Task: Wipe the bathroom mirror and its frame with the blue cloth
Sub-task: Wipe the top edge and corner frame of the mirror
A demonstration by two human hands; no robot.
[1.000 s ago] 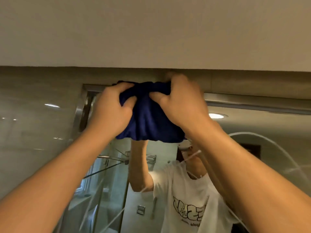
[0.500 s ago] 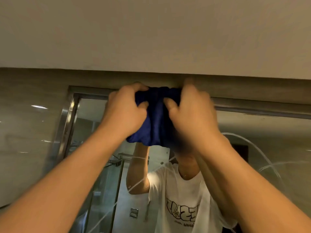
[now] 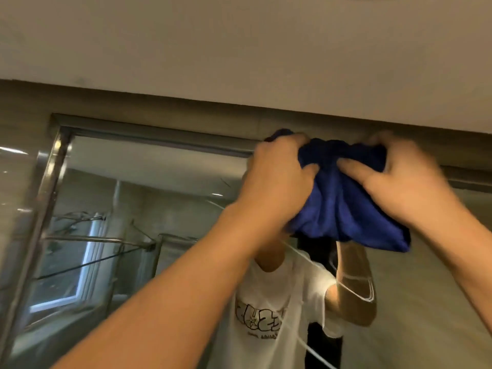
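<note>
Cloth [image 3: 343, 203] sits bunched between both hands, pressed up against the top frame [image 3: 149, 137] of the mirror [image 3: 159, 195]. Left hand [image 3: 277, 182] clutches its left side, right hand [image 3: 404, 182] its right (thumbs nearly meeting on the fabric). Its lower folds hang below the wrists, over the glass.

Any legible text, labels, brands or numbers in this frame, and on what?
White T-shirt reflected in the mirror: a graffiti-style chest print, mirrored and too stylised to read.
Small line beneath that print: too small and blurred to read.
Blue cloth, frame: no text.
</note>
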